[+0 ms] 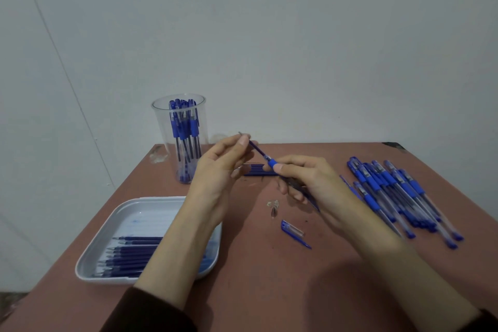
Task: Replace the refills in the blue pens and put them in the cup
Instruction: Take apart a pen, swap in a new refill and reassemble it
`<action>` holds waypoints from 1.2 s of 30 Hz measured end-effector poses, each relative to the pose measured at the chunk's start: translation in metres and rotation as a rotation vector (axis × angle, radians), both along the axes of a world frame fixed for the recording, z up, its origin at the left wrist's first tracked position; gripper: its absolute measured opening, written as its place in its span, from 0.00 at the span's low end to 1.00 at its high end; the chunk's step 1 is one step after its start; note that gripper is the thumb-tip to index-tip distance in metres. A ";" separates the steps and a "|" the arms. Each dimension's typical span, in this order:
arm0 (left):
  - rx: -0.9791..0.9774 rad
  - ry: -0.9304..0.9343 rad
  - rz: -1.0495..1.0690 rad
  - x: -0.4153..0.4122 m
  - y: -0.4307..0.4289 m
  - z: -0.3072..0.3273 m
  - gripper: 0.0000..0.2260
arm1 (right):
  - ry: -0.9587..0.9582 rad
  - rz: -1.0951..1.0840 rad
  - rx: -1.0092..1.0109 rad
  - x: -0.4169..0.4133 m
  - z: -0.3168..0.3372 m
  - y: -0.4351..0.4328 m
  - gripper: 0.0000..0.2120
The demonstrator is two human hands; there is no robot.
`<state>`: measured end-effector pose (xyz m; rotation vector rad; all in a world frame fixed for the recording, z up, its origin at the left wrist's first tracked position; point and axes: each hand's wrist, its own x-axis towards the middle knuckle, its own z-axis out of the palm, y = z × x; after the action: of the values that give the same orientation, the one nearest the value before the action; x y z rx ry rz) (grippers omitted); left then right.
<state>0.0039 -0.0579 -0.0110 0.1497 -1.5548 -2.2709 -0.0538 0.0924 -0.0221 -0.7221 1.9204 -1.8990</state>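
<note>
Pinching thin dark-blue refill (256,149) with left hand (218,170), gripping clear blue-grip pen barrel (272,162) with right hand (312,183), right of transparent plastic cup (161,129).

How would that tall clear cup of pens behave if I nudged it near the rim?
The cup is tall and narrow, so a push up high would probably tip it rather than slide it. It looks like thin clear plastic, likely light itself; the pens standing inside hold most of the weight. Pushed low, it may slide.
</note>
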 end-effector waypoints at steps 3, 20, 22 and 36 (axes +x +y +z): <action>0.125 0.049 -0.024 0.002 0.001 0.003 0.02 | 0.010 -0.022 0.061 0.000 -0.002 -0.001 0.07; 0.155 0.341 0.403 0.001 -0.012 0.012 0.09 | 0.095 -0.118 0.138 -0.006 -0.002 0.009 0.05; 0.000 0.313 0.425 -0.001 -0.016 0.014 0.08 | 0.093 -0.177 0.116 -0.009 -0.002 0.011 0.05; -2.059 -0.134 0.104 -0.059 0.007 -0.010 0.08 | 0.159 -0.523 -0.026 -0.029 -0.002 0.019 0.05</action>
<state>-0.0551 -0.0514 -0.0206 -0.1947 -2.8304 0.2046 -0.0826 0.1116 -0.0241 -0.4091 2.3644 -2.2188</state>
